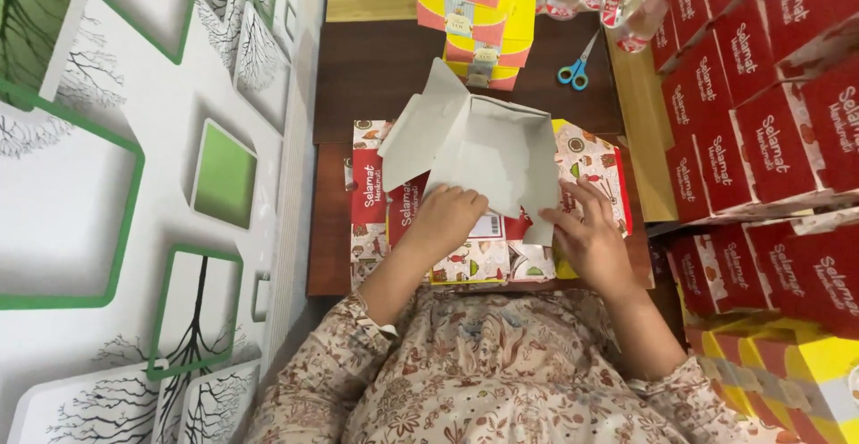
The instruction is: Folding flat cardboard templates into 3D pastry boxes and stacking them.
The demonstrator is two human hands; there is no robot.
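Dark table (376, 68), carton (488, 144) between hands

A half-folded cardboard box (488, 153) sits on a pile of flat box blanks (465, 251) at the near edge of the table (376, 68). The left hand (445, 218) rests on the box's near left side, the right hand (586, 234) on its near right corner. Behind the box stands a stack of finished boxes (474, 14); scissors (577, 66) lie right of that stack. Stacked cartons (769, 131) fill the right side.

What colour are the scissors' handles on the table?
Blue, on the scissors at the table's far side, clearest in the head view.
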